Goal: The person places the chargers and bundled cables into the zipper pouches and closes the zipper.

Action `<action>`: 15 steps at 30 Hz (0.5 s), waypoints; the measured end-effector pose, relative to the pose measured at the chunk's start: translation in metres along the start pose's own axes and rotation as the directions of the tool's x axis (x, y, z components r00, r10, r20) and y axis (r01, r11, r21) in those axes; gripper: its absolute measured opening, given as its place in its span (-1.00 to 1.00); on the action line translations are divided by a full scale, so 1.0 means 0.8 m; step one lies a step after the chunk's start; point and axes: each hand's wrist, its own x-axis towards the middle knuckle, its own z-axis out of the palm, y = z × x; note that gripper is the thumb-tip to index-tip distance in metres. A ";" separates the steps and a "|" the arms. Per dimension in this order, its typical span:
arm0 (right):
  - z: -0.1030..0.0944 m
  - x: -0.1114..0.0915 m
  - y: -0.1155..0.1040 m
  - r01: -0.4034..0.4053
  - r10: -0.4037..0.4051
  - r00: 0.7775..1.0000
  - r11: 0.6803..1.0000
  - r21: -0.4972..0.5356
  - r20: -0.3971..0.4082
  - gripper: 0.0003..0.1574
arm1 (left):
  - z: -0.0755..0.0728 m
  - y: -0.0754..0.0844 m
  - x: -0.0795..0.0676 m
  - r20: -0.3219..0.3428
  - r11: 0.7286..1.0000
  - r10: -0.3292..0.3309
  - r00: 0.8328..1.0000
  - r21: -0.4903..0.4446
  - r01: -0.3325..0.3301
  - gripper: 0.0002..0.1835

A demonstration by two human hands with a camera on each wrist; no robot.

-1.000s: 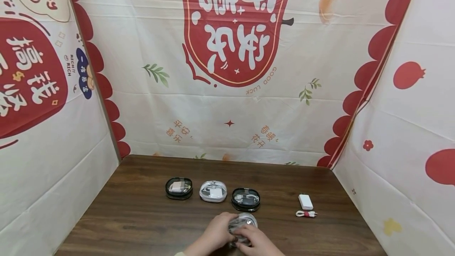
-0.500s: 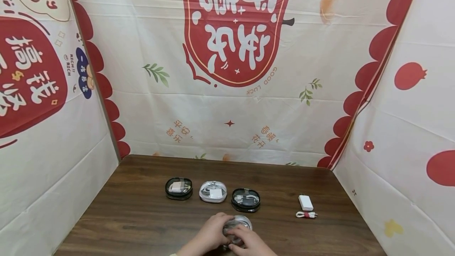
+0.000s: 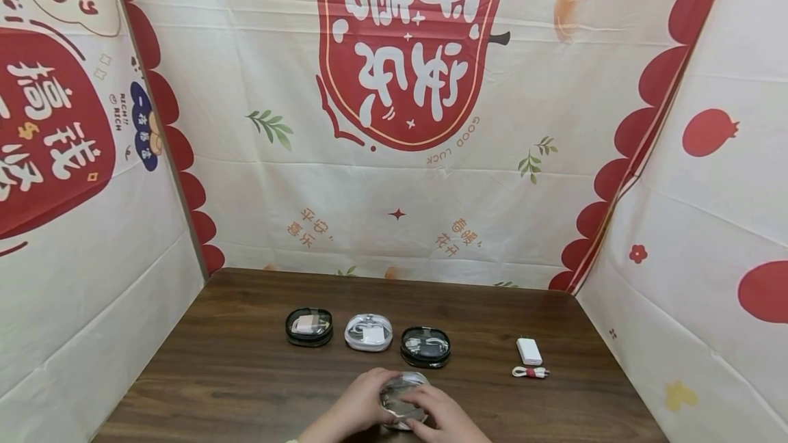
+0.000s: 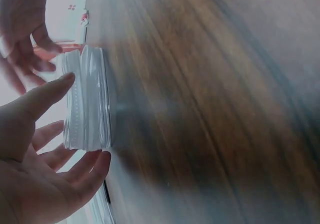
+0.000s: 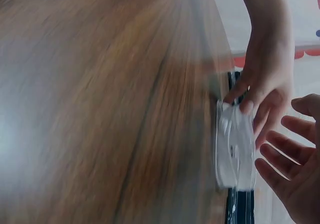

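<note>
A see-through zip case with a pale rim point(image 3: 403, 381) lies at the table's front, flat on the wood in both wrist views. My left hand point(image 3: 359, 402) holds it from the left, thumb on one side and fingertips round the other. That grip shows plainest in the left wrist view, where the case point(image 4: 90, 104) appears edge-on. Over the right part of the case is my right hand point(image 3: 444, 419), its fingers spread and loosely bent. In the right wrist view these fingers point(image 5: 285, 156) stand just off the case. What lies inside the case is hard to make out.
Beyond the hands, on the wooden table point(image 3: 246, 374), are a black-rimmed case point(image 3: 310, 327), a white case point(image 3: 369, 332) and another black-rimmed case point(image 3: 426, 346), with chargers and cables inside. To the right lie a white charger plug point(image 3: 529, 351) and a white cable point(image 3: 528, 372) with a red tie.
The clear case and my left hand have shifted a little to the left. My right hand went left with it, then back slightly right, its fingers more spread.
</note>
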 end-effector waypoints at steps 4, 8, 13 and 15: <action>-0.004 -0.009 0.005 0.022 -0.024 0.998 0.999 -0.031 -0.053 -0.70 | -0.004 -0.003 -0.001 -0.004 0.999 0.005 1.000 -0.047 -0.005 -0.27; -0.006 -0.017 0.009 0.006 -0.006 1.000 1.000 -0.021 -0.021 -0.80 | -0.007 -0.007 -0.002 -0.024 0.996 0.019 1.000 -0.082 -0.021 -0.32; -0.010 -0.023 0.014 -0.053 0.060 0.995 0.995 -0.081 0.084 -0.82 | -0.008 -0.014 -0.004 -0.061 0.989 0.004 0.998 -0.146 -0.013 -0.41; -0.011 -0.023 0.015 -0.064 0.076 0.991 0.992 -0.110 0.106 -0.79 | -0.008 -0.017 -0.004 -0.075 0.988 0.006 0.997 -0.154 -0.017 -0.44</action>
